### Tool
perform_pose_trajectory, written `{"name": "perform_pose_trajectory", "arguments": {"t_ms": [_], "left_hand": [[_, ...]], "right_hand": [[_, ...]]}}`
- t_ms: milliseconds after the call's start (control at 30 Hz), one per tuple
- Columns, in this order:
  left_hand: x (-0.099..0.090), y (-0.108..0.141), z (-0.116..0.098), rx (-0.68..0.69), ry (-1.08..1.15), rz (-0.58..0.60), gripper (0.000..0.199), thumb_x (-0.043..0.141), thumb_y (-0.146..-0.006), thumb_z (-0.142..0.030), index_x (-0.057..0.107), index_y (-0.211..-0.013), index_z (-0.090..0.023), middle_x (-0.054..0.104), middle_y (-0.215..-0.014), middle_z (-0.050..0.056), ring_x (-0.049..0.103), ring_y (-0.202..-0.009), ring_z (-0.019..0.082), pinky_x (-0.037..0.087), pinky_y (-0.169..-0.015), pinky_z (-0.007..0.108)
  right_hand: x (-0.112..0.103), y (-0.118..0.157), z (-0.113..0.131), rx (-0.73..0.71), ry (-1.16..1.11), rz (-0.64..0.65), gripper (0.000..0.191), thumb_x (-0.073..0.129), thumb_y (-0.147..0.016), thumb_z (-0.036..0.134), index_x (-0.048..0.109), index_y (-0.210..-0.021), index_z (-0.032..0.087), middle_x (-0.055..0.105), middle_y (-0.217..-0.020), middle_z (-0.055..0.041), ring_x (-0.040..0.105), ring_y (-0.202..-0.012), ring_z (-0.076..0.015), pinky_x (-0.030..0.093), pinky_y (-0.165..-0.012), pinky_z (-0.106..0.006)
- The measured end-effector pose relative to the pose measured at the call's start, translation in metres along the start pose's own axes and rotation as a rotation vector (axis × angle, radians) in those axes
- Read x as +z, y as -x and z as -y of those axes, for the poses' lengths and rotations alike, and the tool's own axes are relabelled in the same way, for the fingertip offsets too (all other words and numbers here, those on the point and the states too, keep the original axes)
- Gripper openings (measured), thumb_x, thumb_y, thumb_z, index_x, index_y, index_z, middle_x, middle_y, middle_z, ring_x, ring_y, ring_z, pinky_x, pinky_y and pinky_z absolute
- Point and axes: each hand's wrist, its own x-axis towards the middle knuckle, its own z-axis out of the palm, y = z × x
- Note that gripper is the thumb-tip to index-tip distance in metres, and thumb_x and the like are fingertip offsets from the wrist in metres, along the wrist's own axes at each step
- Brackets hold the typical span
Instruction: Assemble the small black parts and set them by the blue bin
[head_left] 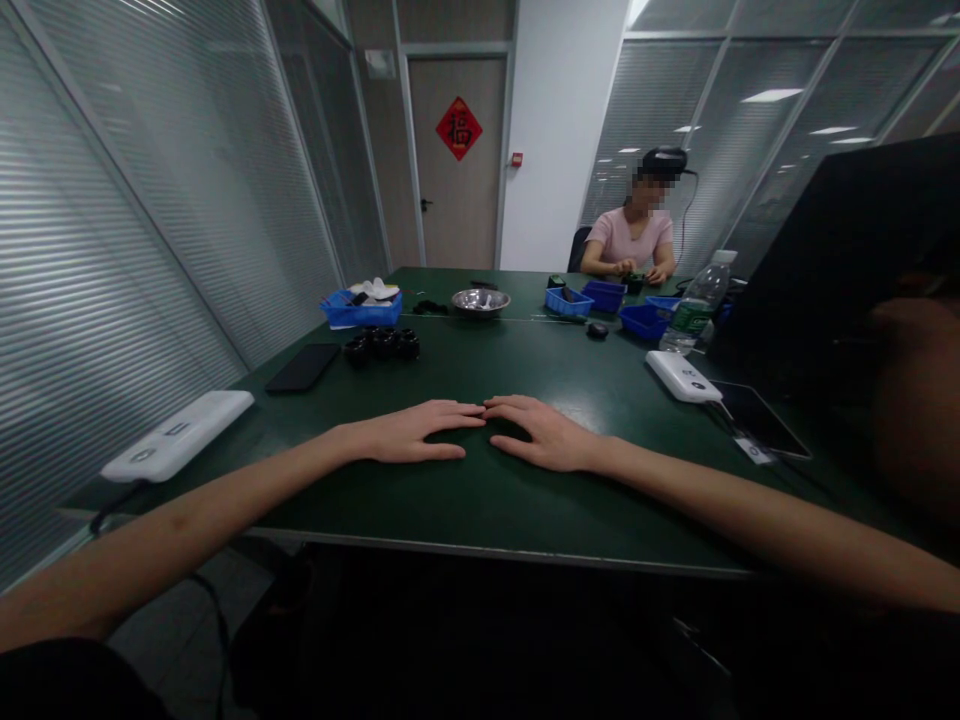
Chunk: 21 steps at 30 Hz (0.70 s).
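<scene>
Both hands rest on the dark green tabletop (465, 510), their fingertips meeting near its middle. My left hand (420, 430) lies palm down with fingers stretched out and the thumb apart, holding nothing. My right hand (544, 430) is also palm down, fingers extended and slightly bent, thumb apart, with nothing in it. Beyond the left hand sits a cluster of glossy black round pieces (382, 345), and beside it a black phone-like slab (304, 367) lies flat. A shiny metal bowl (481, 303) holding something pale stands farther back.
At left lies a white power bank (180, 432) with a cable; another white power bank (682, 377) is at right, near a water bottle (694, 305) and a phone (761, 415). Blue trays (365, 313) stand farther back. A person in pink (630, 240) sits across. A dark panel (847, 250) rises at right.
</scene>
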Motion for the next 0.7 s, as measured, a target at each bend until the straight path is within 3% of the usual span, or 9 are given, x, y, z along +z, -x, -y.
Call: {"name": "perform_pose_trajectory", "arguments": {"t_ms": [267,700], "left_hand": [[-0.006,0.003,0.002,-0.044,-0.058,0.068,0.058,0.051,-0.103,-0.052,0.039,-0.157,-0.034,0.038,-0.164,0.002,0.035,-0.153,0.026,0.027,-0.126,0.044],[-0.012,0.008,0.009,-0.071,-0.201,0.07,0.057,0.044,-0.104,-0.057,0.043,-0.155,-0.032,0.041,-0.163,0.003,0.039,-0.15,0.025,0.03,-0.123,0.04]], "right_hand": [[-0.002,0.0,-0.001,-0.033,0.059,0.018,0.038,0.056,-0.103,0.038,0.06,-0.136,0.021,0.058,-0.146,-0.0135,0.054,-0.137,-0.0277,0.043,-0.116,-0.052],[-0.004,0.001,0.0,-0.016,0.071,0.027,0.038,0.055,-0.103,0.039,0.06,-0.137,0.022,0.057,-0.147,-0.0124,0.055,-0.137,-0.0281,0.044,-0.115,-0.052]]}}
